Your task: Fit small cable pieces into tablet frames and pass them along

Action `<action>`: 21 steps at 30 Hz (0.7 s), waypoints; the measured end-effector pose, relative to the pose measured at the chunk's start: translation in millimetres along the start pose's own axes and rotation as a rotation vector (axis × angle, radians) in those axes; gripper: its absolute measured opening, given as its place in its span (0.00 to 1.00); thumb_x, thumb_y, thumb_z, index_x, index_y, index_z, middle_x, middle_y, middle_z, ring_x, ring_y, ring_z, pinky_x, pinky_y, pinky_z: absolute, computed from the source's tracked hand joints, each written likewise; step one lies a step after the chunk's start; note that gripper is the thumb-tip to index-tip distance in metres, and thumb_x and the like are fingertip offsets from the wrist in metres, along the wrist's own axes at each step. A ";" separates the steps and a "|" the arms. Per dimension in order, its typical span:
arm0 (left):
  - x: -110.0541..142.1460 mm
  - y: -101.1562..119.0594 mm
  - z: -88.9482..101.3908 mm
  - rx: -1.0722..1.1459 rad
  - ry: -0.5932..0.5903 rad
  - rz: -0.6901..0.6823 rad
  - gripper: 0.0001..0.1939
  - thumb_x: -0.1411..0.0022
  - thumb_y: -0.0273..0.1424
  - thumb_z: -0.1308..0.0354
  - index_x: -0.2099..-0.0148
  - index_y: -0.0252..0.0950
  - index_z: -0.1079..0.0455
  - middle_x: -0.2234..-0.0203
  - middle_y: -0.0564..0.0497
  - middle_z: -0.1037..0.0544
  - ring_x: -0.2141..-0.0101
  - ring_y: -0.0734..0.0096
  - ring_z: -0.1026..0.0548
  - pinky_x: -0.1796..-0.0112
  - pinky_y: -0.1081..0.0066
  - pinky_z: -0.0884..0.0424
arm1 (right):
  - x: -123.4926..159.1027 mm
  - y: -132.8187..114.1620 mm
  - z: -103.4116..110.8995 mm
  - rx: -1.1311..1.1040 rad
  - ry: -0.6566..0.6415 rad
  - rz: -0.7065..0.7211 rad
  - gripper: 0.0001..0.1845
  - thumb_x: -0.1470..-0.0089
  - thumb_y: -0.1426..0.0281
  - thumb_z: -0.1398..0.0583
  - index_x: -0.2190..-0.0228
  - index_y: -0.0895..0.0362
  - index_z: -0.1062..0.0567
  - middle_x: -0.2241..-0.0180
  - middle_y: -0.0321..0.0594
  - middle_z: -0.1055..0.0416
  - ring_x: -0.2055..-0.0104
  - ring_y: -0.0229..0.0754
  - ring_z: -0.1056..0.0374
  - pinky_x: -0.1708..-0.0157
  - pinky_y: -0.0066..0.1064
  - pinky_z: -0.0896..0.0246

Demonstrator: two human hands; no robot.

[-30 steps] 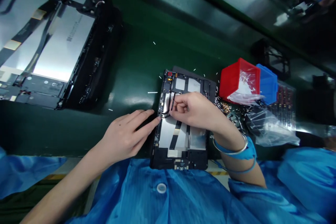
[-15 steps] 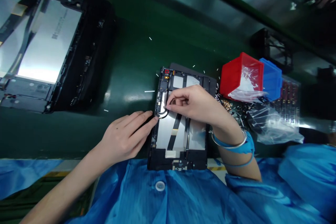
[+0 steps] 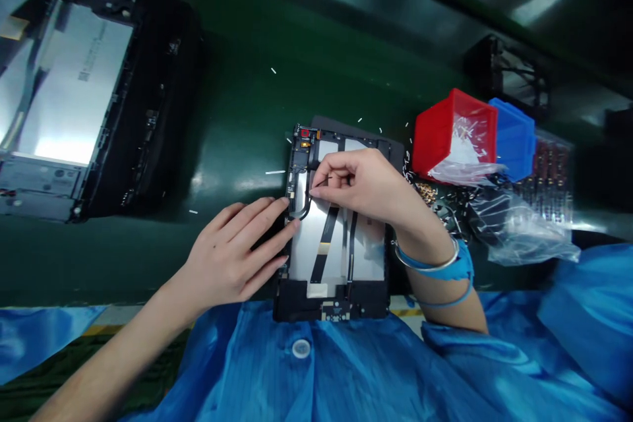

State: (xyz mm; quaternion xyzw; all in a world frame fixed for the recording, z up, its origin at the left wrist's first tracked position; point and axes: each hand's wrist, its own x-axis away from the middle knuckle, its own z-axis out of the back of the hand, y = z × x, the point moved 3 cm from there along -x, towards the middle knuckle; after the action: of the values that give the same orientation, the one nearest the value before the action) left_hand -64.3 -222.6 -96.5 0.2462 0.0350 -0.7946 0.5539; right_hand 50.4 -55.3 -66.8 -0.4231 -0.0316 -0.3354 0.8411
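Tablet: the opened tablet (image 3: 341, 244) lies flat, insides up, on the table (image 3: 237, 112), right in front of your shirt (image 3: 271, 362).
Tablet's handling: it looks thin, stiff and fairly light; the bare parts along its left side are probably fragile, so steady it by the dark outer frame and keep weight off the silver plates.
Cable: the thin black cable (image 3: 306, 211) bends in a curve near the tablet's left edge; it looks light and springy, likely to kink if bent sharply, so take it close to its tip, between finger pads.
Right hand: your right hand (image 3: 363, 181) reaches in over the tablet, wrist bent, thumb and forefinger pinching what appears to be the cable, other fingers curled in.
Left hand: your left hand (image 3: 237, 250) lies palm down, fingers loosely spread, fingertips on the tablet's left edge beside the curve, gripping nothing.
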 end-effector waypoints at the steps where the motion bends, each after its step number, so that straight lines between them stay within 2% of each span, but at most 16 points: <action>1: 0.3 -0.6 -0.3 -0.002 -0.007 -0.003 0.17 0.35 0.32 0.49 0.45 0.36 0.32 0.49 0.39 0.25 0.51 0.53 0.25 0.58 0.61 0.29 | 0.1 -0.7 0.3 0.006 0.005 -0.004 0.04 0.54 0.76 0.38 0.78 0.58 0.27 0.84 0.26 0.38 0.79 0.29 0.43 0.74 0.27 0.52; 4: 1.6 -2.0 -1.5 0.002 -0.028 -0.023 0.18 0.35 0.31 0.49 0.44 0.35 0.33 0.47 0.39 0.27 0.49 0.52 0.27 0.57 0.61 0.30 | -0.1 -3.1 1.1 0.036 0.010 -0.025 0.05 0.55 0.77 0.38 0.79 0.58 0.27 0.83 0.27 0.37 0.79 0.29 0.43 0.75 0.27 0.52; 7: 1.2 -3.0 -3.1 0.004 -0.066 -0.069 0.18 0.34 0.33 0.50 0.44 0.34 0.34 0.43 0.40 0.31 0.43 0.50 0.32 0.54 0.58 0.32 | -1.0 -4.8 1.2 0.066 0.008 -0.058 0.06 0.55 0.77 0.38 0.80 0.58 0.27 0.82 0.29 0.36 0.78 0.30 0.43 0.74 0.27 0.52; 11: -2.1 -4.8 -4.7 0.052 -0.129 -0.094 0.16 0.33 0.31 0.52 0.46 0.40 0.32 0.40 0.47 0.33 0.39 0.55 0.37 0.49 0.58 0.34 | -2.5 -6.4 0.7 0.098 0.008 -0.069 0.05 0.54 0.76 0.39 0.79 0.58 0.26 0.81 0.30 0.35 0.77 0.31 0.43 0.73 0.28 0.52; 17: -8.4 -5.5 -2.4 0.035 -0.110 -0.180 0.14 0.33 0.27 0.53 0.51 0.34 0.30 0.44 0.44 0.29 0.41 0.56 0.34 0.50 0.59 0.33 | -3.2 -7.2 -1.1 0.153 -0.001 -0.083 0.04 0.54 0.75 0.38 0.78 0.58 0.27 0.79 0.30 0.35 0.76 0.32 0.43 0.72 0.28 0.53; 21: -8.8 -6.7 -3.2 0.030 -0.106 -0.193 0.14 0.33 0.27 0.55 0.51 0.31 0.30 0.44 0.42 0.29 0.42 0.55 0.33 0.52 0.59 0.33 | -3.1 -7.6 -1.0 0.166 0.003 -0.067 0.04 0.54 0.75 0.39 0.79 0.58 0.27 0.80 0.30 0.35 0.76 0.31 0.44 0.73 0.28 0.54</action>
State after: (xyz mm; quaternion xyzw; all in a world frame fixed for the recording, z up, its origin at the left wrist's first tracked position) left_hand -66.7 -211.4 -97.0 0.2074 0.0174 -0.8565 0.4723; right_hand 43.2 -57.6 -63.2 -0.3504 -0.0722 -0.3600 0.8616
